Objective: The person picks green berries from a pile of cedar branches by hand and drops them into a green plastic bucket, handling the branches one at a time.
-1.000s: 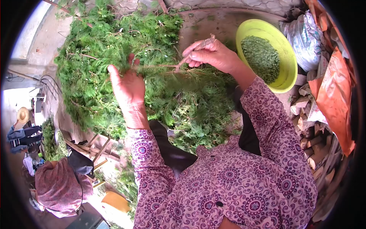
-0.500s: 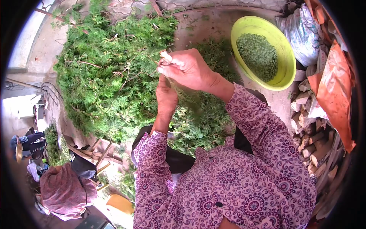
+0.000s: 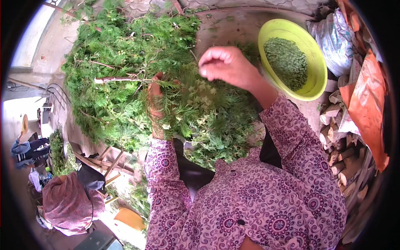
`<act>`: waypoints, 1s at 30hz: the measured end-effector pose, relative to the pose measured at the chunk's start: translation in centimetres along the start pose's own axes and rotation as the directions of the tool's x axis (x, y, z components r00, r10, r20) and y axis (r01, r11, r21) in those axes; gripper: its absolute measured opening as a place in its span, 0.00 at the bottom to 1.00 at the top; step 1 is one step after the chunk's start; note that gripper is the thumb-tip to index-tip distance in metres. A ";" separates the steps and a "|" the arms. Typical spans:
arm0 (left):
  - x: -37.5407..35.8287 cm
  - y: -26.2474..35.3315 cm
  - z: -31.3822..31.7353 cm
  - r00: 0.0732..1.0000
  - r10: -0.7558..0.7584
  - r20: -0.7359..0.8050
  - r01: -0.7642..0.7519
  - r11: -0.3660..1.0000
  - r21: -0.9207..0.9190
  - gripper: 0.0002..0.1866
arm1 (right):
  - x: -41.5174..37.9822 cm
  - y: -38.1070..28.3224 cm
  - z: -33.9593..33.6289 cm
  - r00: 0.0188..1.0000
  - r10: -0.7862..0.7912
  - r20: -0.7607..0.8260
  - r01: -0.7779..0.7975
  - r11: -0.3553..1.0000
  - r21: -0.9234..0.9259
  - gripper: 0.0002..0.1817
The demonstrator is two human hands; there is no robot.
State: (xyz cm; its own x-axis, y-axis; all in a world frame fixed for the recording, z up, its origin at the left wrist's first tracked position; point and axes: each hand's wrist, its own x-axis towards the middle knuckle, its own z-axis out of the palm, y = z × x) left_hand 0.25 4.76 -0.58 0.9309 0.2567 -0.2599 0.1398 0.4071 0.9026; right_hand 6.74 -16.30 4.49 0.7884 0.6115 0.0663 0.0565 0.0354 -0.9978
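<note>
My left hand [image 3: 156, 100] is closed round a leafy green branch [image 3: 187, 98], its fingers partly covered by the foliage. The thick woody end of a stem [image 3: 112, 79] sticks out to the left of that hand. To the right and slightly higher, my right hand [image 3: 227, 68] hangs above the greenery with curled fingers; whether anything is between them is too small to tell. A large pile of green cut branches [image 3: 100, 108] lies beneath both hands. Small green cones [image 3: 287, 62] lie in a yellow-green basin [image 3: 320, 83] at the upper right.
A white sack [image 3: 335, 41], an orange sheet [image 3: 366, 108] and stacked firewood [image 3: 348, 162] are on the right. At the lower left are a person under a reddish cloth [image 3: 68, 202], wooden pieces [image 3: 112, 162] and a yellow object [image 3: 130, 218]. Another person in blue [image 3: 29, 150] is at the far left.
My hands have moved apart. The left hand has gone left and now holds a leafy branch; the right hand has moved right, away from it.
</note>
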 end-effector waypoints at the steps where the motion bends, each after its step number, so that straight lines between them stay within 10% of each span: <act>1: 0.2 -0.2 -0.4 1.000 0.008 -0.022 -0.009 0.999 -0.042 0.26 | -0.1 0.9 0.8 0.995 -0.080 0.062 0.086 0.990 -0.107 0.06; 7: 1.2 -2.0 -2.3 0.994 0.090 -0.067 -0.095 0.993 -0.072 0.25 | -2.5 1.6 6.8 0.937 -0.318 0.148 0.349 0.885 -0.307 0.10; 30: 2.4 -3.0 -2.7 0.978 0.161 -0.131 -0.159 0.987 0.028 0.21 | -2.4 2.1 10.7 0.934 -0.332 0.130 0.331 0.672 -0.663 0.13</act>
State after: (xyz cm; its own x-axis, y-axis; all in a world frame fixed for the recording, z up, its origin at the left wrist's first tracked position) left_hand 1.15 6.55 -4.88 0.8888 0.4318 -0.1538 -0.0006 0.3366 0.9417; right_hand -1.55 -9.20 2.16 0.6383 0.6622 0.3925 0.7048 -0.2977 -0.6439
